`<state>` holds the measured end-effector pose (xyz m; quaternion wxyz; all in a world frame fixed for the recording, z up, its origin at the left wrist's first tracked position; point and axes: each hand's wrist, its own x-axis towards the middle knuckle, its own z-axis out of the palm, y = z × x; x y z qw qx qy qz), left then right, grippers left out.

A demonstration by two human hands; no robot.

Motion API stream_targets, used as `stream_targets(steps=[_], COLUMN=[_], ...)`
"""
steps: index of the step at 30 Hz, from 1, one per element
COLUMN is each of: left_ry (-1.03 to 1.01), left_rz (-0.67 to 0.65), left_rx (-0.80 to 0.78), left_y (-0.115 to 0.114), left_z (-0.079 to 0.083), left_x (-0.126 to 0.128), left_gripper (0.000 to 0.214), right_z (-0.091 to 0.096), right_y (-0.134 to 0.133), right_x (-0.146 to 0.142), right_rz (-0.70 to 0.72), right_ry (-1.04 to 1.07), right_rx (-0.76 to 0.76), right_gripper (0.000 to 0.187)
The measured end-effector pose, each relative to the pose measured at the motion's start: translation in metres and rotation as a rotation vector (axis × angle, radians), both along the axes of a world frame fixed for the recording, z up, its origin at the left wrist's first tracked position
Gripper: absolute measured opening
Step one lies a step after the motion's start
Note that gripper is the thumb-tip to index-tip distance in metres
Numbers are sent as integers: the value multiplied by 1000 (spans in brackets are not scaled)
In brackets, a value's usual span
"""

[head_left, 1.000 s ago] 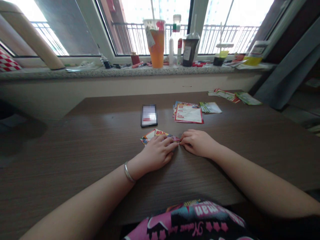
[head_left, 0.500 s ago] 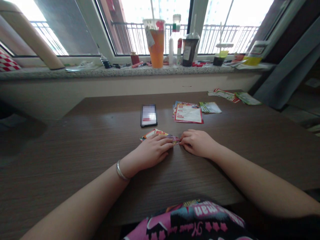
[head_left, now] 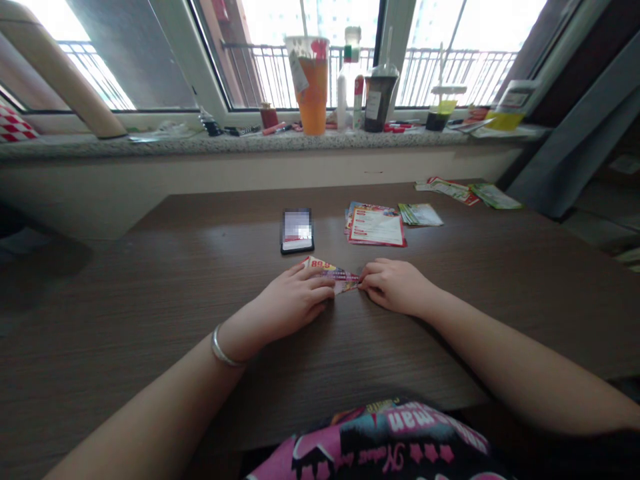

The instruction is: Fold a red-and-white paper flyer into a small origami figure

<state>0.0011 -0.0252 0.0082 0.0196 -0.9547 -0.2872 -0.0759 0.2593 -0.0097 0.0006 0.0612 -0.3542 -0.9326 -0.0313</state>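
Red-and-yellow folded paper (head_left: 341, 275) lies on the brown worktop (head_left: 175, 280) between the 2 hands, its long axis running left to right and narrowing to a point on the right. The left hand (head_left: 290, 300) is laid open over its wider left part, fingers extended and not gripping. The right hand (head_left: 395, 285) has its fingertips closed on the narrow right tip. Neither hand is nearer: both touch it. Beyond it lie a phone (head_left: 298, 232) and, further right, printed sheets (head_left: 377, 227).
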Motion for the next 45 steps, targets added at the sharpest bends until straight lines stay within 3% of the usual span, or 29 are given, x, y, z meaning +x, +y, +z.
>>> stream_targets(steps=[6, 15, 26, 35, 45], left_ry=[36, 57, 25, 70, 65], left_rz=[28, 65, 80, 28, 59], left_rx=[-22, -125, -260, -260, -279], left_y=[-3, -6, 5, 7, 8], left_z=[11, 24, 16, 18, 17], left_x=[-4, -3, -29, -33, -33], left_gripper=[17, 16, 17, 17, 15], right_z=[0, -1, 1, -1, -1], right_y=[-1, -1, -2, 0, 1], right_x=[1, 2, 4, 6, 10], right_rz=[-6, -3, 0, 20, -11], right_ry=[15, 29, 23, 25, 21], right_rx=[-14, -23, -23, -15, -19], right_gripper=[24, 24, 24, 24, 23])
